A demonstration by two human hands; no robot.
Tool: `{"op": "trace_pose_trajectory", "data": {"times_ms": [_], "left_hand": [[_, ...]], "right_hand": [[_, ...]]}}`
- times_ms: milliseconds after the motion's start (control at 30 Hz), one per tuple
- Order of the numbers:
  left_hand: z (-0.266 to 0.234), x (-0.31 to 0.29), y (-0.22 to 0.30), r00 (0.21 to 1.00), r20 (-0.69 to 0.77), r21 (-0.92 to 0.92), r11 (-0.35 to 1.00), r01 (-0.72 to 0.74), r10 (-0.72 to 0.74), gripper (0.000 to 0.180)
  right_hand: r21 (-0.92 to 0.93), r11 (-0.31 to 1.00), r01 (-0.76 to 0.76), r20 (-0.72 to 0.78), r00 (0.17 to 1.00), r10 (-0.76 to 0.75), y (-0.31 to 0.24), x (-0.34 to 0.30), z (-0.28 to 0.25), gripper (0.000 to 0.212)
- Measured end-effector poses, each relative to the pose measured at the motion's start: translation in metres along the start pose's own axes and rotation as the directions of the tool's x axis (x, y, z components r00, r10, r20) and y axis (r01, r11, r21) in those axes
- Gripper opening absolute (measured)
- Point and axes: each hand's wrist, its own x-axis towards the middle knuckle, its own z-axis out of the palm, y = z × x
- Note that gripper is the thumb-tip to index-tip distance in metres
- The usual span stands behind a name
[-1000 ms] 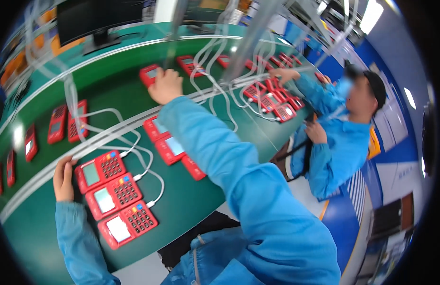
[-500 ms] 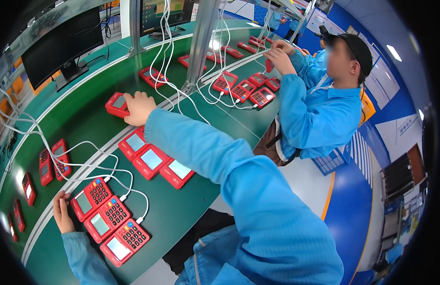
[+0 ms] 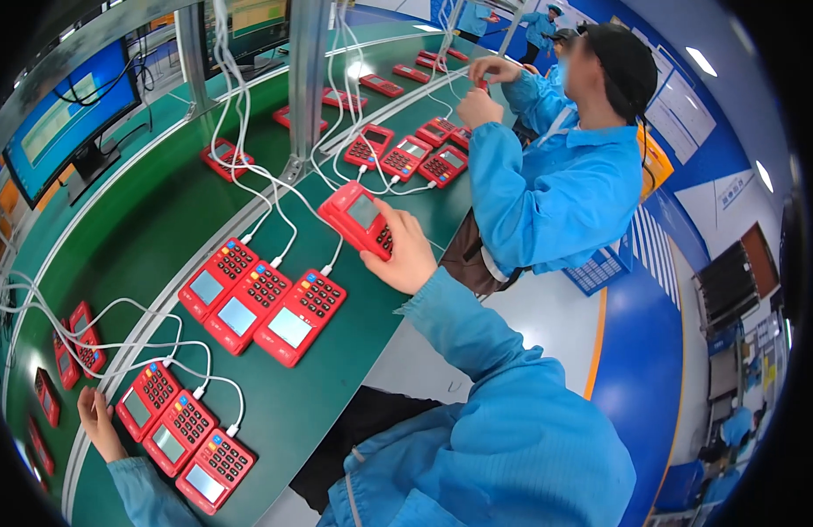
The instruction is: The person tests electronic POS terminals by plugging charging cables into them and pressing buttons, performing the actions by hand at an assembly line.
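Observation:
My right hand (image 3: 406, 250) grips a red card payment terminal (image 3: 340, 211) by its keypad end, held above the right part of the green bench. No cable shows on that terminal. Just beyond the bench's metal strip, my left hand (image 3: 101, 426) rests with fingers loosely apart and nothing in them. Beside it, three red terminals (image 3: 180, 432) lie in a slanting row with lit or grey screens; white cables run to their top ends. Between my hands lies another row of three cabled terminals (image 3: 248, 306), their screens lit.
More terminals (image 3: 88, 338) lie on the green conveyor belt (image 3: 151, 255) along the left. White cables (image 3: 239, 114) hang by a metal post (image 3: 307, 79). A monitor (image 3: 68, 123) stands behind. At right, a co-worker in a blue jacket (image 3: 556, 193) works near further cabled terminals (image 3: 404, 156).
My right hand has carried the terminal off the belt, rightward over the bench. It uncovers the middle row's keypads and cables. The left monitor's screen, dark before, is now lit.

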Motion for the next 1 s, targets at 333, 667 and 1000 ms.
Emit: {"op": "trace_pose_trajectory", "data": {"times_ms": [333,667,1000], "left_hand": [[0.039,0.088,0.029,0.999,0.012,0.915,0.403,-0.025,0.034,0.102],[0.043,0.091,0.058,0.999,0.025,0.892,0.451,-0.041,0.041,0.084],[-0.081,-0.012,0.001,0.852,-0.036,0.735,0.592,-0.331,0.522,0.051]], "right_hand": [[-0.291,0.949,-0.126,-0.05,0.992,0.116,0.024,0.003,0.009,0.08],[-0.195,0.978,-0.071,-0.233,0.972,0.024,0.026,-0.004,0.01,0.077],[-0.108,0.994,-0.034,-0.237,0.972,0.007,0.023,-0.003,0.02,0.068]]}}
